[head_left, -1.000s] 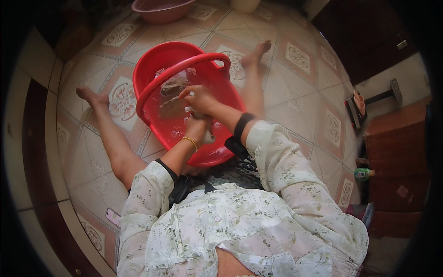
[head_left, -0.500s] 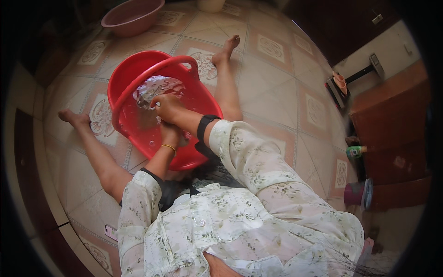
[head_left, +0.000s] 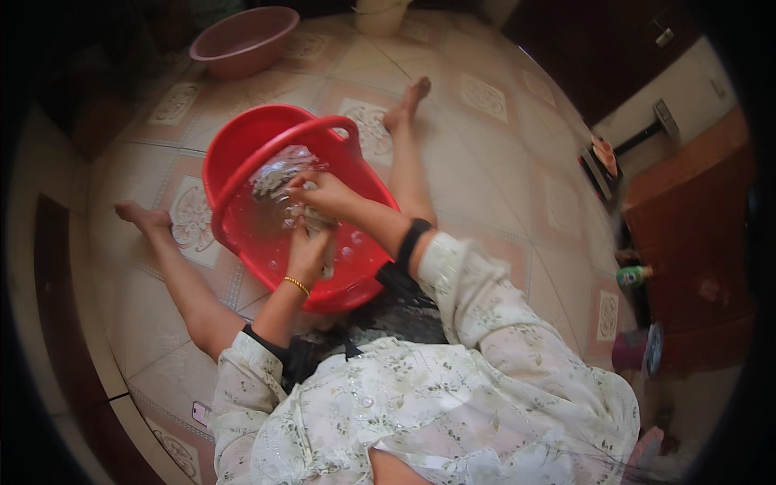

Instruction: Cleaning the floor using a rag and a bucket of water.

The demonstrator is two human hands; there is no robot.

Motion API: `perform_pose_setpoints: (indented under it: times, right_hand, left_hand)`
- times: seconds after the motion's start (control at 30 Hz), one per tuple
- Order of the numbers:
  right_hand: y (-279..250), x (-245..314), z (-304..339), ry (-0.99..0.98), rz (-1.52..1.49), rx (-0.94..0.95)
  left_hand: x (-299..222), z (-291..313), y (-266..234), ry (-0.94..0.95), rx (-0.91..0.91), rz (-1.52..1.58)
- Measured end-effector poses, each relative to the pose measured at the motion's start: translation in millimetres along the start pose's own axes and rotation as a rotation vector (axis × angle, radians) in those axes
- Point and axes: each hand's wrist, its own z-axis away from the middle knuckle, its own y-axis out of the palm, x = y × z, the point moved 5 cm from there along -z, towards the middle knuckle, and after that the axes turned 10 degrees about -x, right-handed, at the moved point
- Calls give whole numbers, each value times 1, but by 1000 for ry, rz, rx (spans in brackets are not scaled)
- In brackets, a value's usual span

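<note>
A red plastic tub (head_left: 356, 284) with a raised carrying handle (head_left: 267, 150) stands on the floor between my legs, holding water with bubbles. My left hand (head_left: 307, 249) is closed over its near part around a wet, greyish cloth (head_left: 322, 218), whose loose end hangs beside the wrist. Just above and to the right, my right hand (head_left: 325, 194) is closed on the same cloth, its fingers curled. More pale, rumpled material (head_left: 279, 174) shows at the water's surface beyond my hands; glare hides what it is.
Behind the tub stand a pink basin (head_left: 234, 61) and a pale bucket (head_left: 380, 18). A phone (head_left: 200, 414) lies on the tiles at my left. To the right are a brown cabinet (head_left: 687, 242), a green bottle (head_left: 633, 276) and a scale-like device (head_left: 600, 171).
My hands have drawn slightly apart, showing more of the cloth between them. The right forearm has shifted rightward. The whole view has moved a little, so the tub appears lower and further right.
</note>
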Motion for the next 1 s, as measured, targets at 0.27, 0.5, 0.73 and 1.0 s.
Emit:
perform_pose_setpoints:
  times: [0.27,0.5,0.73,1.0]
  right_hand:
    - [-30,16,34,191,-1152,573]
    - [-7,56,49,-75,-1511,792]
    - [-18,81,59,30,-1077,415]
    - [-7,12,40,304,-837,65]
  left_hand:
    - [-42,66,23,-771,795,986]
    - [-52,73,30,-764,783,1344]
    - [-75,75,22,-642,771,1366]
    - [-23,54,23,-614,408,606]
